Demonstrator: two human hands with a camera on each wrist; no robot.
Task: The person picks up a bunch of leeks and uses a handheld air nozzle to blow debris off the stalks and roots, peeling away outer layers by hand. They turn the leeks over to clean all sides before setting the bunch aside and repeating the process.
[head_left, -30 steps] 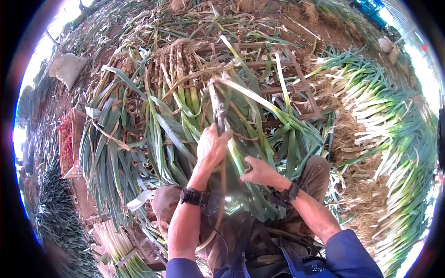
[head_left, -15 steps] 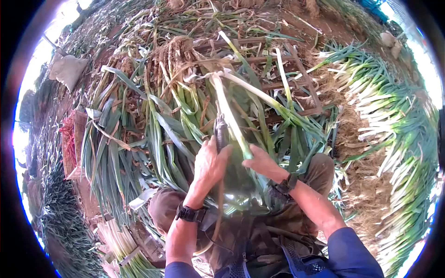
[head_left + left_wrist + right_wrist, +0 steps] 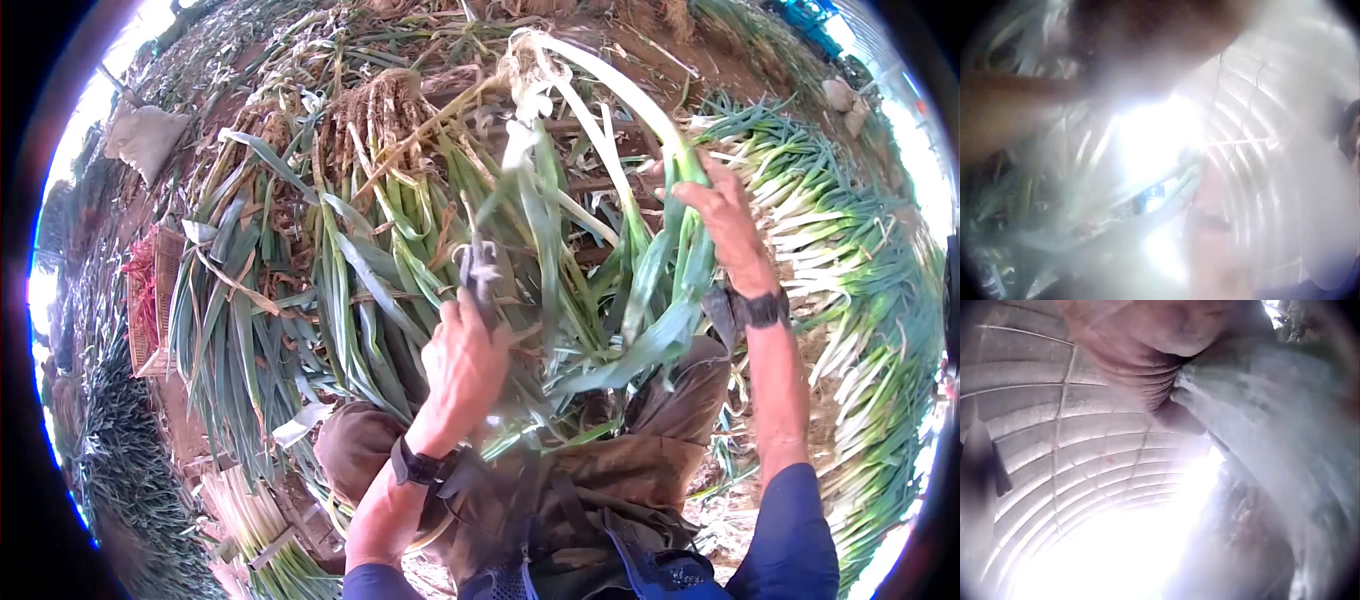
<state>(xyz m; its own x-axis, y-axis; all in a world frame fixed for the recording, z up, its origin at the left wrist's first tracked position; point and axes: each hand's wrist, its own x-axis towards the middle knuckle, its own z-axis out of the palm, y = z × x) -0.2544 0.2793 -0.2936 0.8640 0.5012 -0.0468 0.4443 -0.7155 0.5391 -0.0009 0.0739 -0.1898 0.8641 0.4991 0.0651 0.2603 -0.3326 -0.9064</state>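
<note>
My left hand (image 3: 466,362) grips a dark air blow gun (image 3: 480,272), its thin nozzle pointing up among the leaves. Over at the right, my right hand (image 3: 722,215) holds a green onion (image 3: 640,95) by its green part. The white stalk arches up and left to the roots (image 3: 522,62), while long leaves (image 3: 655,345) trail below the hand. In the right wrist view, a broad blurred leaf (image 3: 1260,419) hangs beside the fingers. Glare and blur hide most of the left hand's work in the left wrist view.
Untrimmed green onions (image 3: 345,270) lie in a heap before my knees, dirty roots away from me. A long row of cleaned onions (image 3: 850,300) curves along the right. On the left are a basket (image 3: 150,300) with red strands and a bundle of onions (image 3: 255,525).
My right hand has gone from near the blow gun up and to the right, lifting a green onion from the heap. My left hand keeps hold of the blow gun near the same spot.
</note>
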